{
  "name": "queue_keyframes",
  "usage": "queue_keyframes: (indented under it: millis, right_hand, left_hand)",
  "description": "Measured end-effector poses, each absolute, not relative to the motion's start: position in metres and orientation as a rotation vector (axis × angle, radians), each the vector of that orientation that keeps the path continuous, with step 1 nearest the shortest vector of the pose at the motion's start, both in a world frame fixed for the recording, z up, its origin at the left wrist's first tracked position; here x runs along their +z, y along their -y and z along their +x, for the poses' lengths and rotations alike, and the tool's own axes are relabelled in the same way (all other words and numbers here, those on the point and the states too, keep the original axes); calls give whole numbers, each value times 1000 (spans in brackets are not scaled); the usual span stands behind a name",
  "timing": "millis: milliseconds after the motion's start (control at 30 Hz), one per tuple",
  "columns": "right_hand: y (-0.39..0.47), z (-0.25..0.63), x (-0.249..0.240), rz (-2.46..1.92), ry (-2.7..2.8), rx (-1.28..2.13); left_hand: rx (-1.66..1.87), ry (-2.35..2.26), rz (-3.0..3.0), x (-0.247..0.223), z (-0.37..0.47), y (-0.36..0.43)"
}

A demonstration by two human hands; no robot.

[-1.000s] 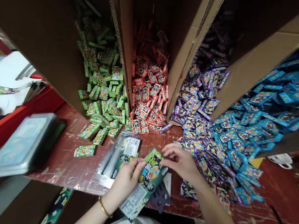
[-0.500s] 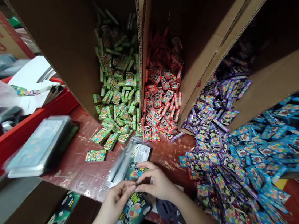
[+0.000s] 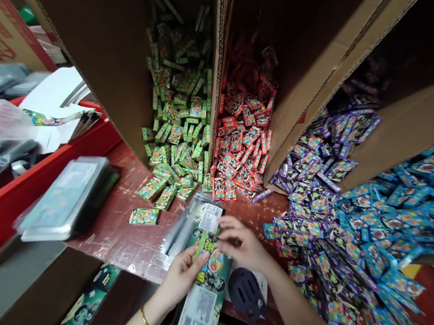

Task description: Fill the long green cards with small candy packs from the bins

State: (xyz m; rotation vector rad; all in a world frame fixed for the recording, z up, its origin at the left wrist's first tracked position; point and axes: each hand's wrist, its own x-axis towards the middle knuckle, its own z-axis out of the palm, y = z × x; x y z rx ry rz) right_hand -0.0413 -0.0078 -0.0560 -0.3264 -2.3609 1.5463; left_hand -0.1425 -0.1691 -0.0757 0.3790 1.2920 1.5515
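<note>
My left hand point(image 3: 182, 274) pinches a dark green printed packet point(image 3: 204, 289) by its left edge, thumb on top. The packet has cartoon art and a white label, and its lower end lies over my lap. At the packet's upper right edge, the bent fingers of my right hand point(image 3: 244, 245) close on it; the fingertips are partly hidden. Under its top end, a stack of similar packets in clear plastic point(image 3: 183, 227) lies on the red table point(image 3: 119, 235). A dark slotted plastic piece point(image 3: 246, 293) sits to the right, below my right forearm.
Tall cardboard boxes point(image 3: 284, 139) hold heaps of small green packs point(image 3: 178, 152), red packs point(image 3: 236, 165), purple packs point(image 3: 316, 197) and blue packs point(image 3: 393, 218), spilling forward. Stacked clear plastic cases point(image 3: 62, 198) stand left, by a red bin point(image 3: 52, 167). Below is an open carton point(image 3: 52, 285).
The green packet has swung upright and further into view, its white label now showing. My right hand has moved from beside the left thumb up to the packet's upper right edge.
</note>
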Motion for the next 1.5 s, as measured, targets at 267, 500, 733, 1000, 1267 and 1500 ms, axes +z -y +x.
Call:
queue_keyframes:
  millis: [267, 500, 733, 1000, 1267, 1500]
  right_hand:
    - [-54, -173, -46, -1182, 2507, 1007]
    - [-75, -106, -37, -1152, 2343, 1320]
    - [-25, -13, -52, -751, 1824, 1552]
    - [-35, 1, -24, -764, 1712, 1691]
    - [-29, 19, -29, -768, 1904, 1802]
    - [-48, 32, 11, -214, 2357, 2025]
  left_hand:
    - [1628, -1342, 377, -61, -146, 169]
    - [1641, -1397, 540, -62, -156, 159]
    - [1495, -1599, 742, -76, -131, 144]
    - [1441, -1603, 818, -62, -117, 143]
    - [1434, -1592, 815, -50, -114, 144]
    - [1282, -1410, 941, -37, -107, 141]
